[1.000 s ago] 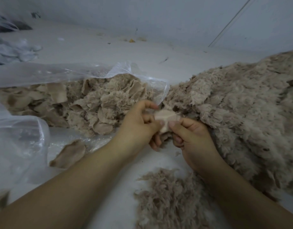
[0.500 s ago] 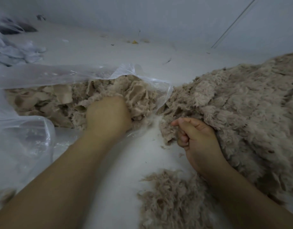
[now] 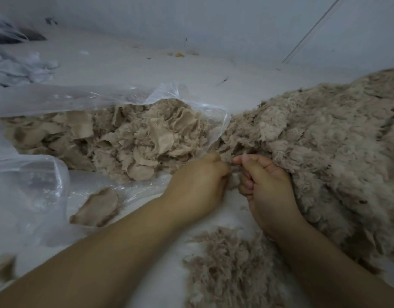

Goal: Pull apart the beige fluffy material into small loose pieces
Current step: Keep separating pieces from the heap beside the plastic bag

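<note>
Both hands met at the fluffy heap's [image 3: 314, 141] edge: left hand [image 3: 198, 185] curled tight, right hand [image 3: 267, 185] curled too, each pinching the same small tuft [image 3: 234, 183] between them.

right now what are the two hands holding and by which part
Both hands grip one small tuft of beige fluff at the near-left edge of the big fluffy pile. The left hand holds its left side, the right hand its right side.
</note>
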